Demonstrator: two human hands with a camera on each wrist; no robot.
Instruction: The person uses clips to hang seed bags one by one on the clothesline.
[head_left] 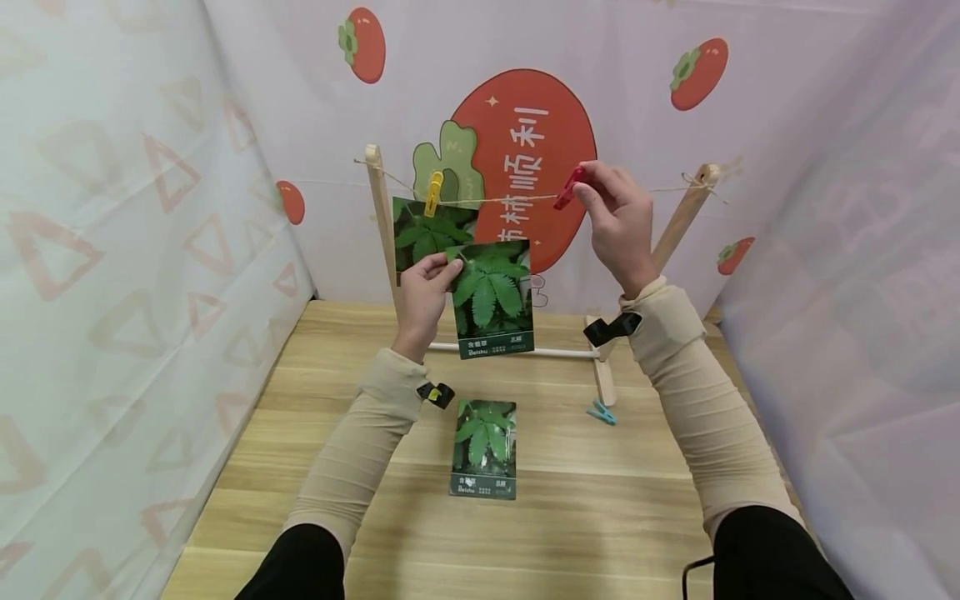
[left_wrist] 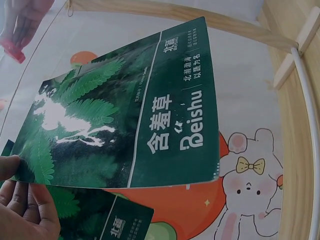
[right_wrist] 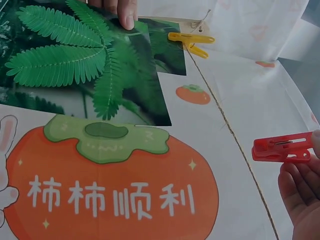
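While the left hand [head_left: 424,302] pinches a packet [head_left: 491,296] near its upper left corner, in front of the string [right_wrist: 233,132], the right hand [head_left: 622,225] pinches a red clip [head_left: 568,187]. Another packet [head_left: 426,237] hangs by a yellow clip [head_left: 432,194]. Hanging seems under way; next likely calls for bringing packet to string and clipping both.

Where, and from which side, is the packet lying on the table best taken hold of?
Probably pinch the packet midway along its long left edge, coming in low from the left: it lies flat, and bare table borders that edge.
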